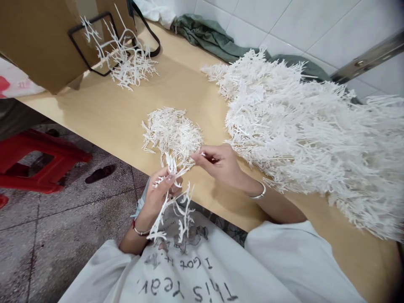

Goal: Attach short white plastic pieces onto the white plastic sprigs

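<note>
My left hand (159,194) grips a branched white plastic frame (176,206) that hangs down over my shirt at the table's front edge. My right hand (217,162) pinches a small white plastic piece at the top of that frame, fingers closed on it. Just beyond both hands lies a small heap of loose white plastic sticks (172,132) on the tan table (110,113). A very large pile of white plastic frames (315,130) covers the table's right side, close to my right forearm.
At the far left of the table stand a brown cardboard box (34,38), a black strap loop (94,46) and bare white frames (126,63). Green cloth (214,38) lies by the tiled wall. A red stool (41,160) and a dark slipper (99,173) are on the floor.
</note>
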